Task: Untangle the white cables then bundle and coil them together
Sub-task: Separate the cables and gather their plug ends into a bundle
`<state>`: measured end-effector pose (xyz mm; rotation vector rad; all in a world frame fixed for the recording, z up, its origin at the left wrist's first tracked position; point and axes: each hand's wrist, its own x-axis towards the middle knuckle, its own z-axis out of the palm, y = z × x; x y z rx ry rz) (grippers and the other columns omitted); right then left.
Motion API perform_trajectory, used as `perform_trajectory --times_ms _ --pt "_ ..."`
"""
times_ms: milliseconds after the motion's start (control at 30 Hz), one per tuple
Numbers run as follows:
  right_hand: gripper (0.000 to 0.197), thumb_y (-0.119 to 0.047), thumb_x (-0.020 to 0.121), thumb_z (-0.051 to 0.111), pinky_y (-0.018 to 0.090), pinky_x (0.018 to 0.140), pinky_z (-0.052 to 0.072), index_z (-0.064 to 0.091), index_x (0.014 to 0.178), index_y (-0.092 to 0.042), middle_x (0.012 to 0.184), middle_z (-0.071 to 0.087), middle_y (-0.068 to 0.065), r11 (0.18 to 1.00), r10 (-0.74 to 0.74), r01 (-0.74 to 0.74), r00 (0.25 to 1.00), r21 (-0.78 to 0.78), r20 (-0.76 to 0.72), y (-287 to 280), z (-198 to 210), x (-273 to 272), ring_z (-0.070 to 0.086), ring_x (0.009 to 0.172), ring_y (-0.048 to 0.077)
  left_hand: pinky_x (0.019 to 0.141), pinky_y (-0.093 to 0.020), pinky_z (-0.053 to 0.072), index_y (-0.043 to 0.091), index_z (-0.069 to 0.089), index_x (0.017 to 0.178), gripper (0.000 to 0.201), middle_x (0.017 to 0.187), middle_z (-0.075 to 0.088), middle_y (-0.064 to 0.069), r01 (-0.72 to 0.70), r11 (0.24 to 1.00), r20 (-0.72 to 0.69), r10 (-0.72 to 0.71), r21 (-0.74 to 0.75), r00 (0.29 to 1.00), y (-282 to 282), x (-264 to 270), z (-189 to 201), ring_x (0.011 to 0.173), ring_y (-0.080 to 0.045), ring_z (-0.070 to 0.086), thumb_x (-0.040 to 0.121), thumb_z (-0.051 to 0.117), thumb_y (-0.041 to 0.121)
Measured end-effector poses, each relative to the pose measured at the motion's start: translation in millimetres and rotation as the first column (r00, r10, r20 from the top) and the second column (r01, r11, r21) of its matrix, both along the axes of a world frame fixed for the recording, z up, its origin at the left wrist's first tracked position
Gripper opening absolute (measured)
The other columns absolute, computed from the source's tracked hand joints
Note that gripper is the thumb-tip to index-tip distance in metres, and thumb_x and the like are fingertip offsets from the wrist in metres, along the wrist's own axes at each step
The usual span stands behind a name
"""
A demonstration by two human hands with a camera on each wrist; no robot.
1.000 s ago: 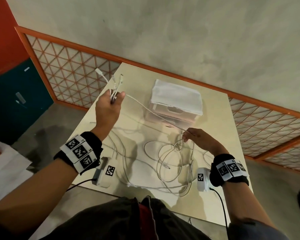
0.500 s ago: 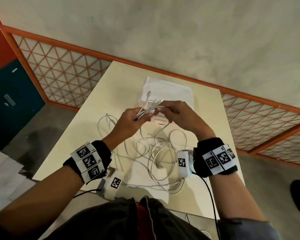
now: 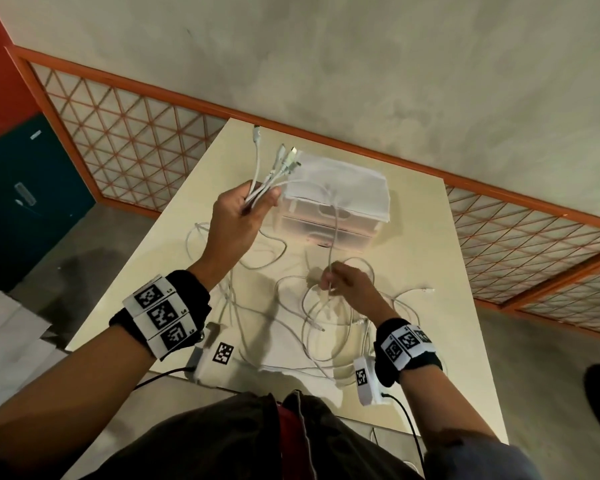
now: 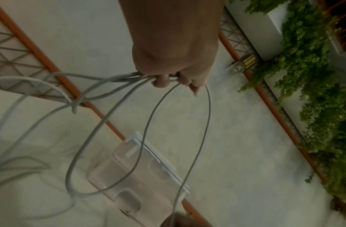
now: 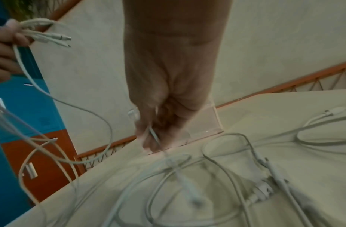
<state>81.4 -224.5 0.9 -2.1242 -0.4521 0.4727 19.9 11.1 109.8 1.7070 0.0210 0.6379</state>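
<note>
the white cables (image 3: pixel 312 317) are thin, round and rubbery, most of them lying in loose overlapping loops on the smooth, pale cream tabletop (image 3: pixel 440 258). the left hand (image 3: pixel 238 216) is raised above the tabletop with its grip closed round a bunch of cable ends (image 3: pixel 278 168), fingers and thumb curled about them; the short plugs fan upward out of the fist, some tipped with metal. in the left wrist view the strands leave the left hand (image 4: pixel 175 61) and sag in wide arcs, one crossing over another near the left edge. the right hand (image 3: pixel 347 282) is low, just above the tangle, with a narrow grip pinching a single strand between thumb and fingertips; that strand runs up in front of the translucent plastic drawer box (image 3: pixel 333 216). the box is rectangular, frosted, with rounded handle recesses on its two drawer fronts and a folded white cloth (image 3: pixel 343 181) on top. a flat white sheet (image 3: pixel 284 351) lies under part of the loops at the near edge.

half a second ago both hands met above the box at the bunched ends. now the right hand has dropped away to the tangle, the left has lifted the bunch higher and to the left, and one strand stretches between them.
</note>
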Motion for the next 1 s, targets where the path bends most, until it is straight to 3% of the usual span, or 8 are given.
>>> perform_trajectory --times_ms 100,167,233,333,500,700,900,1000 --pt "0.016 -0.006 0.101 0.035 0.025 0.076 0.054 0.049 0.096 -0.001 0.089 0.064 0.014 0.942 -0.111 0.108 0.994 0.316 -0.008 8 22 -1 0.068 0.084 0.011 0.05 -0.019 0.029 0.016 0.063 0.072 0.022 0.057 0.051 -0.019 0.068 0.998 -0.032 -0.068 0.016 0.997 -2 -3 -4 0.053 -0.015 0.037 0.093 0.058 0.022" --pt "0.017 -0.008 0.103 0.03 0.022 0.073 0.054 0.046 0.097 -0.004 0.086 0.064 0.014 0.906 -0.154 0.144 0.988 0.399 -0.005 10 37 2 0.068 0.082 0.011 0.049 -0.019 0.028 0.022 0.059 0.069 0.027 0.05 0.049 0.008 0.087 0.995 -0.068 -0.084 0.05 0.994 -4 -4 -6 0.049 -0.008 0.034 0.096 0.054 0.022" --pt "0.023 -0.01 0.103 0.029 0.025 0.069 0.054 0.048 0.092 -0.013 0.075 0.06 0.009 0.902 -0.183 0.156 0.983 0.403 0.029 5 47 5 0.063 0.069 0.011 0.05 -0.027 0.028 0.024 0.053 0.067 0.034 0.048 0.039 0.008 0.084 0.992 -0.092 -0.075 0.093 0.993 -4 -3 -8 0.048 -0.011 0.031 0.099 0.045 0.028" --pt "0.03 -0.024 0.103 0.032 0.032 0.072 0.047 0.058 0.089 -0.019 0.073 0.052 -0.003 0.955 -0.212 0.176 0.968 0.239 0.136 -15 56 8 0.048 0.064 0.006 0.054 -0.028 0.028 0.025 0.051 0.059 0.046 0.052 0.033 -0.016 0.045 0.999 -0.133 -0.041 0.022 0.99 4 -2 -8 0.051 -0.022 0.031 0.1 0.035 0.037" --pt "0.064 -0.055 0.095 0.035 0.028 0.087 0.039 0.072 0.06 -0.016 0.085 0.068 0.001 0.943 -0.334 0.334 0.943 -0.017 -0.001 -62 43 -2 0.057 0.089 0.011 0.042 -0.01 0.027 0.007 0.061 0.053 0.047 0.033 0.043 0.009 0.055 0.969 -0.304 0.021 0.241 0.952 22 0 -15 0.034 -0.005 0.041 0.087 0.063 0.039" --pt "0.042 -0.035 0.082 0.07 0.033 0.072 0.041 0.061 0.041 -0.034 0.059 0.057 -0.003 0.906 -0.213 0.167 0.974 -0.388 -0.078 -87 -1 -24 0.058 0.072 0.021 0.053 -0.024 0.026 0.0 0.073 0.077 0.043 0.06 0.049 -0.005 0.634 0.739 -0.848 -0.169 0.228 0.503 36 0 -33 0.059 -0.017 0.04 0.072 0.076 0.043" --pt "0.019 -0.028 0.072 0.077 0.032 0.081 0.037 0.06 0.064 -0.027 0.083 0.066 -0.003 0.755 -0.12 0.1 0.993 -0.648 0.014 -66 -13 -16 0.06 0.093 0.019 0.062 -0.028 0.035 0.017 0.073 0.068 0.032 0.078 0.065 -0.006 0.605 0.746 -0.818 -0.145 0.279 0.557 34 -4 -42 0.065 -0.016 0.052 0.088 0.062 0.039" --pt "0.009 -0.01 0.076 0.067 0.033 0.078 0.042 0.067 0.075 -0.019 0.087 0.065 0.006 0.847 -0.06 0.145 0.982 -0.511 0.178 -36 -8 -9 0.062 0.09 0.026 0.06 -0.025 0.036 0.014 0.069 0.069 0.037 0.068 0.058 0.002 0.565 0.769 -0.768 -0.158 0.299 0.621 33 -7 -37 0.065 -0.013 0.052 0.094 0.053 0.035"
